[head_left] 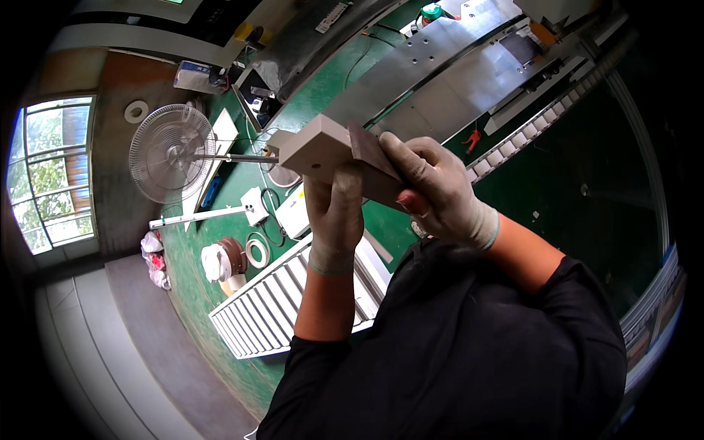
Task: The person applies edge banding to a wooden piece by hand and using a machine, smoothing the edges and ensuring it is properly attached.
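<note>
Where the hands meet: a pale block and a brown plate are held up together in front of the body, over the green floor; the two appear to touch, though whether they are joined cannot be told.
Left hand: this gloved hand grips the block from below, the thumb raised along its near side and the other fingers mostly hidden behind it.
Left forearm: it rises almost straight up from the lower edge, the wrist nearly in line with it, bare between the glove cuff and the dark sleeve.
Right hand: this gloved hand is closed on the plate's right end, with a finger stretched along the upper edge and a reddish tip showing at the lower edge.
Right forearm: it slants up and leftward from the lower right, the elbow held out to the side, the hand slightly higher than the left one.
Block: tilted, with a corner pointing upward and a small dark hole in the face toward the wearer.
Plate: sloping down to the right, between the block and the right hand.
Left side: a round fan stands beyond the block, near a bright window.
Below the left hand: a white slatted panel lies behind the forearm, beside a pale ring-shaped roll.
Beyond the right hand: a long metal machine bed stretches toward the upper right.
</note>
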Motion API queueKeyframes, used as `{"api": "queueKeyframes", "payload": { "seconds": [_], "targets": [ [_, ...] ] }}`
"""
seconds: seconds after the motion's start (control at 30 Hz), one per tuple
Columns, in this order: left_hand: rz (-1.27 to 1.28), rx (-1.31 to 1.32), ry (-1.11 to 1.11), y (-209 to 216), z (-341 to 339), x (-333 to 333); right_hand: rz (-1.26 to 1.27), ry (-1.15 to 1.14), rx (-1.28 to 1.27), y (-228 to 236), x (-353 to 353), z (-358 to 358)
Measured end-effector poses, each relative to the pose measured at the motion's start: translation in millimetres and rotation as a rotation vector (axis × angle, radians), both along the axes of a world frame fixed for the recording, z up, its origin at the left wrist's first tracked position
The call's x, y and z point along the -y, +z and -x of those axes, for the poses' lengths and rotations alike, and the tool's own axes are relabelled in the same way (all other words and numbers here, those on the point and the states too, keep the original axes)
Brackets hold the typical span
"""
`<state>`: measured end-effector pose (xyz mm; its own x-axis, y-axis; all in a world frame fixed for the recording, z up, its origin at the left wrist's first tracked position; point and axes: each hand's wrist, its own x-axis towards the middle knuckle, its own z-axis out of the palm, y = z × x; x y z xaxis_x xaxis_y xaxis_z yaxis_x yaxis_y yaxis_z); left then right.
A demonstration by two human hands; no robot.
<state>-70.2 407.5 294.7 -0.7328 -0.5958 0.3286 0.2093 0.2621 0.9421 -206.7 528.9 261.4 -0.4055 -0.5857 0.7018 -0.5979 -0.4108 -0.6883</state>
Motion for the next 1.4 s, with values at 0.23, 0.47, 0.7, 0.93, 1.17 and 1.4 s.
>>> {"api": "queueKeyframes", "payload": {
  "seconds": [0.23,0.47,0.7,0.93,1.17,1.4],
  "targets": [
    [-0.135,-0.182,-0.061,23.9,1.5,20.2,0.060,0.430,0.325,11.6,40.4,14.2],
    [-0.105,-0.046,-0.141,-4.2,-12.3,52.6,-0.401,0.528,0.188,20.0,48.1,38.9],
    [-0.025,-0.219,-0.040,20.5,-21.2,51.8,-0.279,0.597,0.138,52.2,67.9,33.5],
    [0.201,0.001,0.096,-27.9,-21.3,70.0,-0.383,0.585,0.225,0.7,67.2,20.4],
    [-0.102,-0.157,-0.001,-24.4,-31.4,66.4,-0.329,0.553,0.154,19.6,75.5,23.8],
    [-0.188,-0.049,-0.079,-40.2,-32.2,75.2,-0.350,0.456,0.094,7.1,66.5,23.6]
  ]
}}
